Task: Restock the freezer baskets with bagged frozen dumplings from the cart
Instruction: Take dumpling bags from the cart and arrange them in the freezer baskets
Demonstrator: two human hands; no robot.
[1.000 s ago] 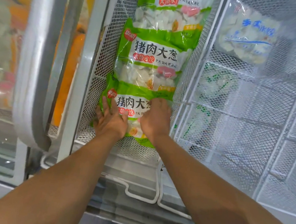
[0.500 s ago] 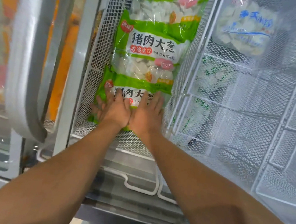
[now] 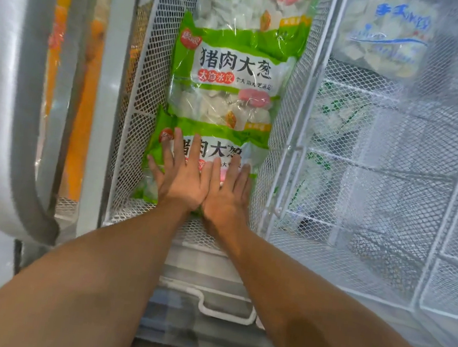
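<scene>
White mesh freezer basket [image 3: 144, 85] holding a row of green dumpling bags; nearest bag [image 3: 213, 146] lies at its front end. Left hand [image 3: 180, 181] and right hand [image 3: 227, 195] press it, fingers straight, gripping nothing. Even, flat pressure should seat it level. Label: 猪肉大葱

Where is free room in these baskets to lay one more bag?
The right basket has bare mesh floor below the blue-printed bag. The left basket is crowded: three green bags overlap along it, and both hands press the nearest one.
</scene>
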